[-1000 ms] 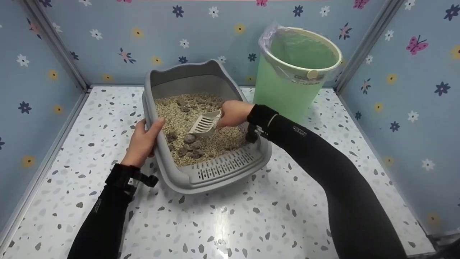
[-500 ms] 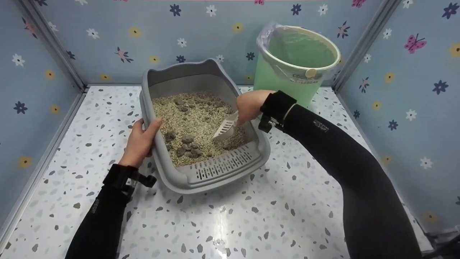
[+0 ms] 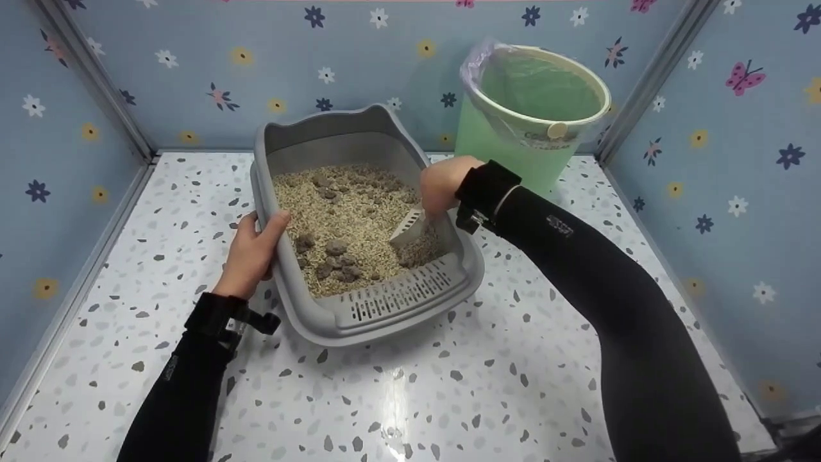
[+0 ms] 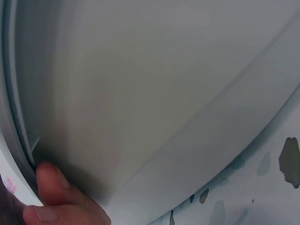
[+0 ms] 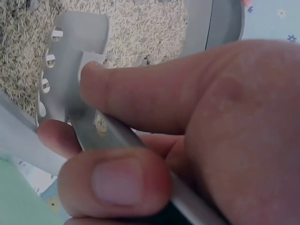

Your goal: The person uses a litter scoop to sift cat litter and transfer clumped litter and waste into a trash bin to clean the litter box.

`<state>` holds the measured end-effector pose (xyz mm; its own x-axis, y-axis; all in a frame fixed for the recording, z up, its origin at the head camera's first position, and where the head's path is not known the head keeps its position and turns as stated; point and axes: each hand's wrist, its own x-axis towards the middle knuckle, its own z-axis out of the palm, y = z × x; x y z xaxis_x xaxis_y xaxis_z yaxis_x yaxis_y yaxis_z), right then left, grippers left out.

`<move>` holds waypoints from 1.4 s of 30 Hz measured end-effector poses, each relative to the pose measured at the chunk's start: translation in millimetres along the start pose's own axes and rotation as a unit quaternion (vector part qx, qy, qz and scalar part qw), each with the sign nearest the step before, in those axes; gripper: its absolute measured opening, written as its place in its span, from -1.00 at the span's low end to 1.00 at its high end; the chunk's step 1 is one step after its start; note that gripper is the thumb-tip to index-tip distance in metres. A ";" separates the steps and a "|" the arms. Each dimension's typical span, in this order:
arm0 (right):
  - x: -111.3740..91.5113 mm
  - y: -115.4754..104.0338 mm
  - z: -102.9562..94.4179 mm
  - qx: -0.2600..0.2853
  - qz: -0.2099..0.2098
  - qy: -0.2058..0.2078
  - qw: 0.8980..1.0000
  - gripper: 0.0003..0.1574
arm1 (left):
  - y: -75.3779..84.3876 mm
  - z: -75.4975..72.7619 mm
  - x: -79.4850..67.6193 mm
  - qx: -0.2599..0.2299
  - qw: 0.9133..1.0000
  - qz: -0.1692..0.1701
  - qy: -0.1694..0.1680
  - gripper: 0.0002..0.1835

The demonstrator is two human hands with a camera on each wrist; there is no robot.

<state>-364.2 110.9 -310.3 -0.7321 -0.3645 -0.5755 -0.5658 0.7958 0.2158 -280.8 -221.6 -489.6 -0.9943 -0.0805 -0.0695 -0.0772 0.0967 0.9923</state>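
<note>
Walls (image 3: 359, 38): pale blue panels are printed with flowers and butterflies, and are joined at the corners by grey strips.
Floor (image 3: 346, 398): a white surface is speckled with chips in several shades of grey.
Litter box (image 3: 349, 146): a grey tub is set aslant on the floor, higher-walled at the back, with its slotted ledge at the front.
Sleeves (image 3: 603, 301): black fabric is worn to the wrists, where dark straps (image 3: 490, 189) are fastened.
Bin (image 3: 503, 151): a pale green container with a cream rim is placed behind and to the right of the litter box, lined with a translucent bag (image 3: 478, 67).
Litter (image 3: 349, 212): beige grains are spread across the tub.
Left hand (image 3: 251, 253): the tub's left rim is gripped, the thumb laid over the top and the fingers curled beneath, on the outer side.
Right hand (image 3: 444, 183): the handle of the scoop (image 3: 407, 229) is held in closely wrapped fingers, over the tub's right side.
Scoop: its slotted blade is tilted down at the litter near the front right corner, just below the right hand and well apart from the left; whether grains are carried cannot be told.
Clumps (image 3: 337, 247): grey-brown lumps are gathered between the left rim and the blade; smaller ones are scattered toward the back.
</note>
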 end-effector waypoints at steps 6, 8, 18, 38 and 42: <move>14.4 -4.8 -0.5 -0.034 -0.017 -0.014 0.999 -0.57 | 0.2 1.9 0.7 0.001 1.000 0.002 0.005 -0.04; 20.7 -7.9 1.1 -0.044 -0.022 -0.013 0.999 -0.56 | 0.4 1.8 0.8 0.002 1.000 0.002 0.006 -0.02; 54.6 -27.1 14.4 0.041 -0.014 0.020 0.999 -0.46 | 0.5 -3.3 0.0 -0.001 1.000 -0.007 0.003 -0.06; 141.6 -35.7 55.1 0.145 0.031 0.072 0.986 -0.43 | 1.3 0.9 -2.6 -0.001 1.000 0.006 0.013 -0.12; 148.8 -34.9 55.7 0.144 0.026 0.075 0.986 -0.46 | 1.8 1.6 -1.9 -0.005 1.000 0.007 0.012 -0.13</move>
<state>-432.3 55.8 -447.3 -0.8175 -0.3702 -0.4412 -0.4111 0.9116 -0.0031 -279.1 -219.7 -487.8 -0.9932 -0.1029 -0.0537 -0.0628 0.0874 0.9942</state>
